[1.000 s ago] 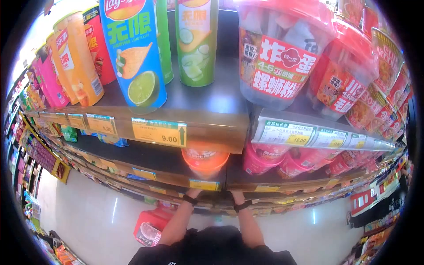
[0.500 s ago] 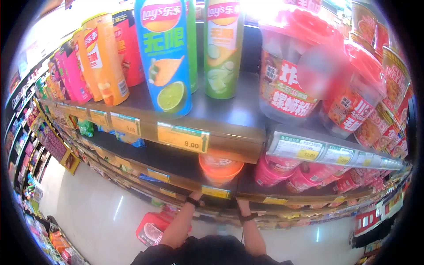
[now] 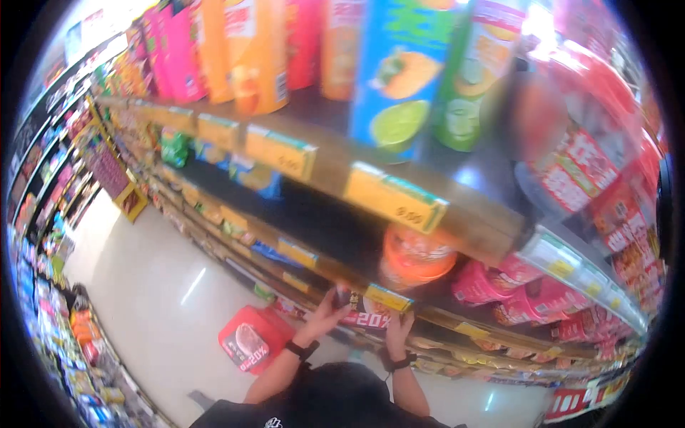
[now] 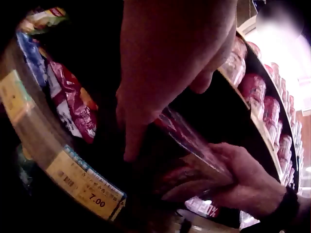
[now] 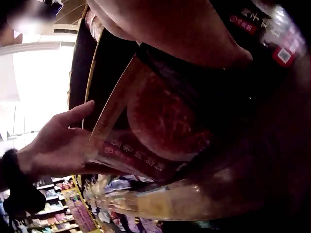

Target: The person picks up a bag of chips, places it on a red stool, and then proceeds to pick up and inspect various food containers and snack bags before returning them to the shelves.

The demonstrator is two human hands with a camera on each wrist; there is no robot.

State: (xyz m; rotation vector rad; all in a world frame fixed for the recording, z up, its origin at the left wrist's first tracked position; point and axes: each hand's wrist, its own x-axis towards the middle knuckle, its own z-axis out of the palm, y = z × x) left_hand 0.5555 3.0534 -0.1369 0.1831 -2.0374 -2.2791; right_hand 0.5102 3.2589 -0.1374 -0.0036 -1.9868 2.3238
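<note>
Both hands are at a dark food package [image 3: 372,318], printed with "20%" and a food picture, just below the shelf edge. My left hand [image 3: 325,319] lies along its left side. The right wrist view shows that left hand [image 5: 60,145] behind the package's near edge, its thumb up and apart. At the other side my right hand [image 3: 398,334] pinches the package. In the left wrist view the right hand's thumb [image 4: 231,151] lies over one face, with fingers beneath. A red, round picture [image 5: 165,119] shows on the package. Black bands circle both wrists.
An orange tub [image 3: 417,260] stands over the hands on the shelf, with pink tubs [image 3: 514,285] to its right. Tall chip canisters [image 3: 399,85] line the shelf above. A red box-shaped thing [image 3: 246,342] is low beside the left arm. Shelf edges carry yellow price tags [image 3: 392,196].
The hands, earlier partly hidden under the shelf edge, now show with the package between them. The head view has swung left and down, so the shelf goods sit farther right and tilted.
</note>
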